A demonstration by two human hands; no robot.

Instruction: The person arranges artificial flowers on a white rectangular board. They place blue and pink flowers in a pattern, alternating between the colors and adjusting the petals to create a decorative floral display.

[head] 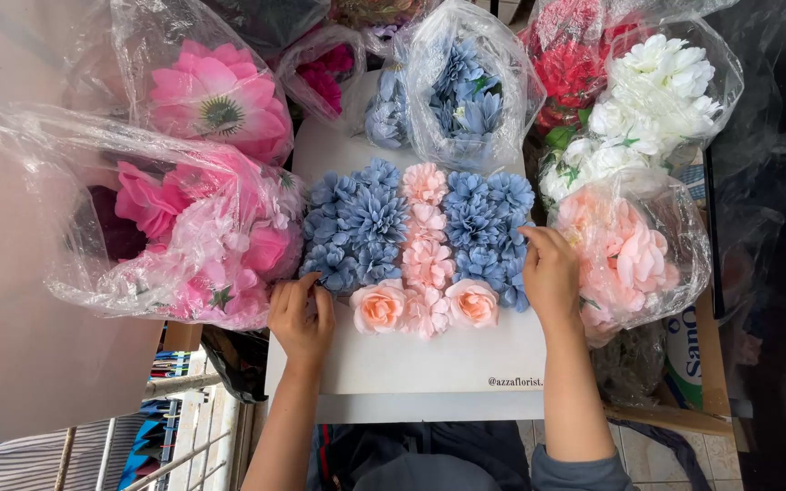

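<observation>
We see clear bags of pink flowers (195,238), blue flowers (466,100) and white flowers (652,109) crowding the white board (429,364). On it, blue blooms (370,232) flank a pink column (427,250). Our left hand (300,314) curls loosely, perhaps pinching nothing; our right hand (549,273) presses fingertips onto the blue edge.

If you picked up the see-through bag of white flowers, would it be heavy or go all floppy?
The bag of white flowers would probably feel light for its size, since it looks puffy and full of petals. Its thin, crinkled plastic would likely sag and rustle. The blooms might spill, though I cannot tell whether the top is tied.
</observation>
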